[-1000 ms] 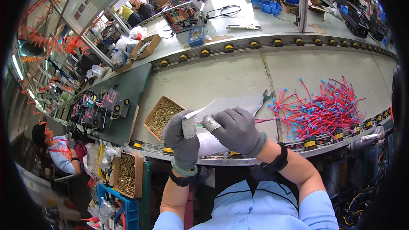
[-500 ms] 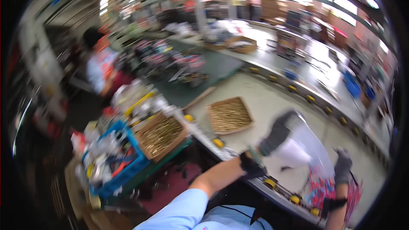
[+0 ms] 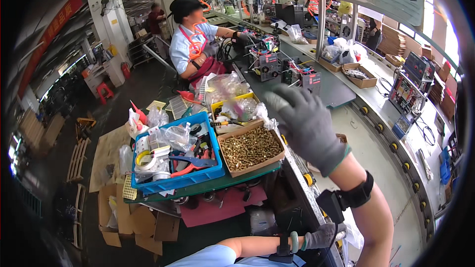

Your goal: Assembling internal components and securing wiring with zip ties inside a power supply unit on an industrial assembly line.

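My right hand (image 3: 311, 126), in a grey glove with a black strap on the wrist, is raised in front of me. Its fingers stretch out to the left, partly blurred, and nothing shows gripped in them. A faint purplish smear (image 3: 238, 109), too blurred to name, hangs beyond the fingertips over a yellow bin (image 3: 250, 96). Low at the bench's near edge, my left hand (image 3: 324, 236) is closed around a whitish plastic bag (image 3: 353, 236), mostly hidden behind my right forearm. A cardboard tray of small brass-coloured parts (image 3: 252, 148) lies left of my right hand.
A blue crate (image 3: 175, 180) of tapes, pliers and bags stands beside the tray. Beyond it a co-worker (image 3: 190, 44) handles electronic units (image 3: 267, 64) on the bench. Yellow rollers (image 3: 394, 147) line the conveyor. Cardboard boxes (image 3: 141, 225) sit on the floor at left.
My view has swung left. My right hand has left the red and blue wires and risen across toward the trays; my left hand, with the bag, is now low at the near edge.
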Demonstrator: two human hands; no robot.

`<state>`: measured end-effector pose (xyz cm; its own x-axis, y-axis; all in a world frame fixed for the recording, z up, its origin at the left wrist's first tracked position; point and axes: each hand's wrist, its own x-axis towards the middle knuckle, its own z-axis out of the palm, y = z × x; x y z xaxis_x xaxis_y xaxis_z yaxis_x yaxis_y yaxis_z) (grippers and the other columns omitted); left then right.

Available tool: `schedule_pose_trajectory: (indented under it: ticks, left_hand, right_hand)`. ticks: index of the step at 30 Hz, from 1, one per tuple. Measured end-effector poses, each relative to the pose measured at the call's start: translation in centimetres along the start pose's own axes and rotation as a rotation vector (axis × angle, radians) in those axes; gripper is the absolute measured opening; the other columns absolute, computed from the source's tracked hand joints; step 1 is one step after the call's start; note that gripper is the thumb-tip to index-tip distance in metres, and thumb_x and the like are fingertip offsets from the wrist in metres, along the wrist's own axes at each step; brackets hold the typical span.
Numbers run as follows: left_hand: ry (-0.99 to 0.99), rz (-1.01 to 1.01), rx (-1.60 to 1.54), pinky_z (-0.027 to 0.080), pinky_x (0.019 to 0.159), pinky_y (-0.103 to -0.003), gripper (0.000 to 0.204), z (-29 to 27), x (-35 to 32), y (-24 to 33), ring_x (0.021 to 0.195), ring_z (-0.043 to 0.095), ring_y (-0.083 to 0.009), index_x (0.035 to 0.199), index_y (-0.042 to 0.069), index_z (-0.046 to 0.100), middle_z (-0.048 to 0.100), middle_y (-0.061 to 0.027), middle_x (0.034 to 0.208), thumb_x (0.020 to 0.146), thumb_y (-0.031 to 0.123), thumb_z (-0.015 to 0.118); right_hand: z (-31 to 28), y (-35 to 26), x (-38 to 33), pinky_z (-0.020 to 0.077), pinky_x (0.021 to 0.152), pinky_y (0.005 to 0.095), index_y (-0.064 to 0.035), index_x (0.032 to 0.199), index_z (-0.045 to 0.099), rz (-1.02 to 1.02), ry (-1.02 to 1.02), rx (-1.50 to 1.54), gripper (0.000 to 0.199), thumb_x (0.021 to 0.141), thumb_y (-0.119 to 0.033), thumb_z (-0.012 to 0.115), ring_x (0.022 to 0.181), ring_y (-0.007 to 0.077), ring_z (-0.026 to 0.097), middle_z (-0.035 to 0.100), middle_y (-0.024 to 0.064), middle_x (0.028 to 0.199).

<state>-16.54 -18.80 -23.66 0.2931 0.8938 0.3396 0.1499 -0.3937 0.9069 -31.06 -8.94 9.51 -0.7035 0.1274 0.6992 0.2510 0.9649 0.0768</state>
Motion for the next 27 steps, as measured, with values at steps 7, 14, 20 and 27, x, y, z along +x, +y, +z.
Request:
schedule_pose_trajectory:
  ticks: [7,14,20,27]
  left_hand:
    - [0.102,0.036,-0.058,0.05,0.079,-0.039,0.016,-2.0,-0.1,5.0,0.094,0.065,-0.0319,0.107,0.007,0.06,0.064,-0.0163,0.095,0.094,0.016,0.058]
    - [-0.108,-0.344,-0.507,0.045,0.1,-0.034,0.018,-7.3,2.2,7.3,0.11,0.057,-0.0212,0.109,0.001,0.063,0.059,-0.0101,0.115,0.099,0.011,0.051]
    - [0.004,-0.397,-0.898,0.039,0.105,-0.039,0.021,-7.0,2.0,7.3,0.108,0.055,-0.0198,0.103,0.003,0.059,0.06,-0.0088,0.108,0.102,0.012,0.04]
    - [0.037,-0.391,-0.978,0.04,0.105,-0.038,0.018,-5.7,1.1,8.1,0.11,0.056,-0.0224,0.097,0.002,0.056,0.06,-0.0117,0.108,0.101,0.009,0.041]
  right_hand:
    - [-4.9,-0.5,-21.1,0.0453,0.091,0.0459,-0.0088,0.117,0.061,0.357,-0.357,0.027,0.044,0.073,-0.012,0.067,0.104,0.034,0.059,0.062,0.012,0.114]
    - [-13.7,-6.6,-36.6,0.049,0.087,0.0465,-0.0049,0.118,0.06,0.902,-0.256,-0.238,0.047,0.072,0.001,0.066,0.102,0.0391,0.06,0.063,0.0176,0.114]
    - [-15.6,-11.4,-40.5,0.0486,0.084,0.0429,-0.0053,0.109,0.067,1.125,-0.263,-0.233,0.033,0.076,-0.006,0.066,0.096,0.0341,0.063,0.066,0.0131,0.109]
    - [-16.9,-11.6,-39.5,0.049,0.07,0.0403,-0.007,0.108,0.069,1.026,0.081,-0.257,0.03,0.079,-0.006,0.068,0.082,0.0293,0.065,0.07,0.0084,0.098]
